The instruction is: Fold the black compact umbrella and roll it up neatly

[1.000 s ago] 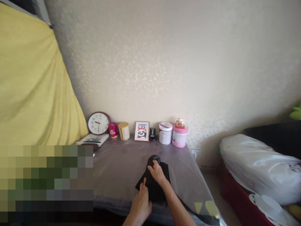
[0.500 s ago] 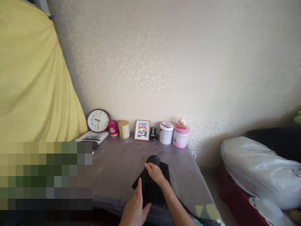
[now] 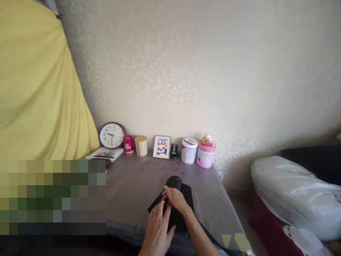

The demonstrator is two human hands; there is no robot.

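Note:
On the table (image 3: 128,199) lies a piece of black fabric (image 3: 188,193), flat at its sides and with a rounded, bundled end (image 3: 174,182) pointing toward the wall. My right hand (image 3: 176,200) is closed over the fabric just below that bundle, fingers curled and pressed together. Beside it, my left hand (image 3: 157,225) rests over the near left part of the fabric. Its fingers are stretched out and the thumb is held apart. The left fingertips reach close to the right hand's fingers; whether they touch I cannot tell. Both hands and forearms hide much of the fabric.
Along the wall stand a clock (image 3: 112,135), a pink can (image 3: 128,144), a yellow-lidded can (image 3: 141,146), a panda picture frame (image 3: 161,147), a black object (image 3: 174,151), a white tub (image 3: 189,151) and a pink-lidded tub (image 3: 206,156). Right of the table sits a white plastic bag (image 3: 290,192).
My left hand has moved forward and up, bringing its fingertips near my right hand. My right hand stays in place on the black fabric with its fingers slightly shifted.

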